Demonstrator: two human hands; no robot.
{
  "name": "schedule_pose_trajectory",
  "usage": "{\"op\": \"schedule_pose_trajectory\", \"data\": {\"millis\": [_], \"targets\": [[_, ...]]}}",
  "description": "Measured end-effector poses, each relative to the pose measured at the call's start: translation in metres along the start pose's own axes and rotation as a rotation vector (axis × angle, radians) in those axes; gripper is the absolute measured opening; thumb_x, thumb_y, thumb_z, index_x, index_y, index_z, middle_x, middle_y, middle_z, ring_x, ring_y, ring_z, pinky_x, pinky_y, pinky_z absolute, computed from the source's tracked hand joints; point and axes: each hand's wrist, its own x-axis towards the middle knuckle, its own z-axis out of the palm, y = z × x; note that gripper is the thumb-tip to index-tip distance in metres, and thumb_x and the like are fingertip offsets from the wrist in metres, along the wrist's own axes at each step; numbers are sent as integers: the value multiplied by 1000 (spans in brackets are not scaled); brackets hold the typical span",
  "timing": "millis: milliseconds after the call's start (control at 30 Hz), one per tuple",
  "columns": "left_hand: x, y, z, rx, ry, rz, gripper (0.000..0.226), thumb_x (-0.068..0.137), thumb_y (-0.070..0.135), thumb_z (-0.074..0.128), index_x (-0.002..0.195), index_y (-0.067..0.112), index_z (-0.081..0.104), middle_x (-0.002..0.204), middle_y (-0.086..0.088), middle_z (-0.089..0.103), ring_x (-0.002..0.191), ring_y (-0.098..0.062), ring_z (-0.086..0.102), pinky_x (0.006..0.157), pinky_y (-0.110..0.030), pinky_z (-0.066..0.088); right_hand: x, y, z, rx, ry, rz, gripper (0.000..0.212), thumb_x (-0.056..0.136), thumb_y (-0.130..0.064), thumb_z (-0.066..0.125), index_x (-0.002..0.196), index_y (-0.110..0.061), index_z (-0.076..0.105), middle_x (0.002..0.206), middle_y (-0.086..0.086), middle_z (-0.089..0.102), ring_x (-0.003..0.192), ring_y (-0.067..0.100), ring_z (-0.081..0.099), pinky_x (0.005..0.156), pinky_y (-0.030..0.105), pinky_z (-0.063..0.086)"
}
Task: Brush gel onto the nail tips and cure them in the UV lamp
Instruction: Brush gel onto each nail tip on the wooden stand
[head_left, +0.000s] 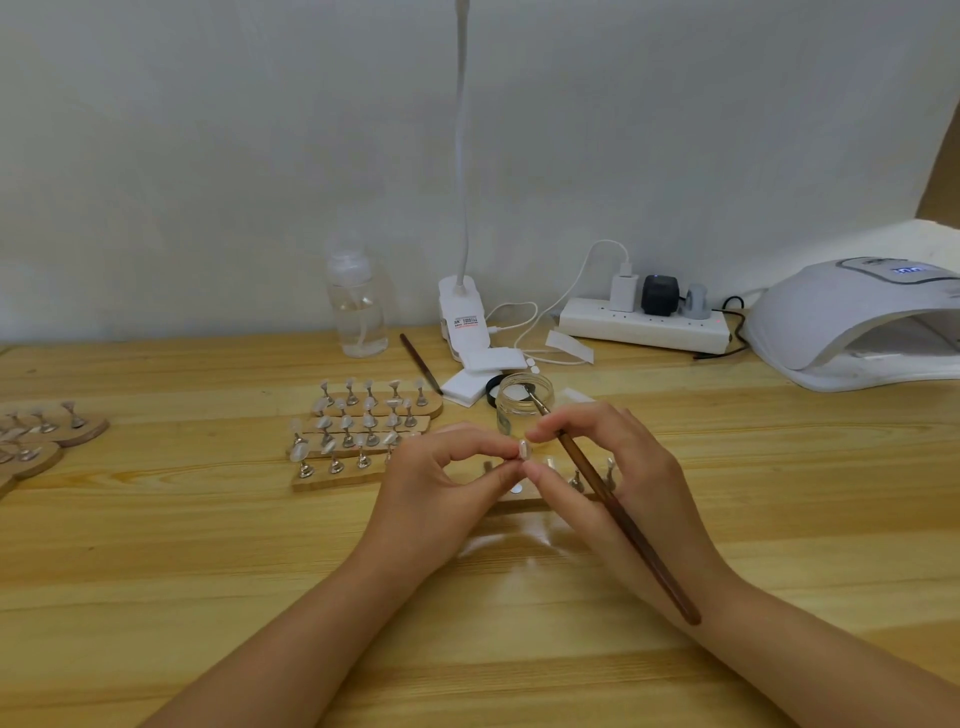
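**A:** Your left hand (441, 475) pinches one nail tip (522, 448) on its small stand, lifted just above the wooden strip (519, 503) under your hands. Your right hand (602, 467) pinches the same tip from the other side, with the brush (618, 519) tucked through its fingers and the bristle end pointing back toward the open gel jar (524, 402).

**B:** So where is the risk?

**A:** As I judge it, two places. You are fingering the tip itself, so any wet gel on it would smear, or the tip could pop off its stand. And with the brush only wedged in your fingers, its long handle lies over your wrist; twist that wrist and the bristle end may knock the jar, which stands just behind your knuckles.

**B:** And room to move?

**A:** The left is crowded: the loaded strips of nail tips (358, 431) sit just beside your left hand, and a careless sweep would topple them. The UV lamp (857, 332) stands well apart at the far right, mouth facing you, with bare table between. Take that path; keep low stands on the strip clear of your right palm. The near table edge is out of sight, so I cannot judge it.
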Motion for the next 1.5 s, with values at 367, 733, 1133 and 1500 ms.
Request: {"op": "schedule_pose_trajectory", "data": {"millis": [367,733,1133,1500], "targets": [[1,-2,0,57,-66,-62,15,68,22,74,79,31,70,80,14,70,83,-2,63,81,-19,45,0,5,0,9,-45,34,34,76,-23,72,89,-44,49,87,-22,61,95,-8,52,82,18,35],[-1,-6,0,109,-115,-126,24,68,20,77,83,33,62,84,10,65,84,4,57,69,-4,41,2,10,2,-123,-112,26,43,74,-21,75,91,-45,45,82,-25,58,95,-5,48,87,4,22],[0,-9,1,134,-122,-160,38,71,15,76,91,38,53,74,11,66,79,6,58,71,0,36,2,13,4,-149,-150,-3,41,75,-24,75,89,-47,44,84,-28,55,92,-15,44,87,6,22],[1,-8,2,117,-125,-167,40,70,17,77,93,38,53,74,13,65,80,4,58,72,-2,38,2,16,-6,-161,-77,9,27,74,-20,75,94,-27,59,88,-19,60,90,-2,51,87,19,32]]}}
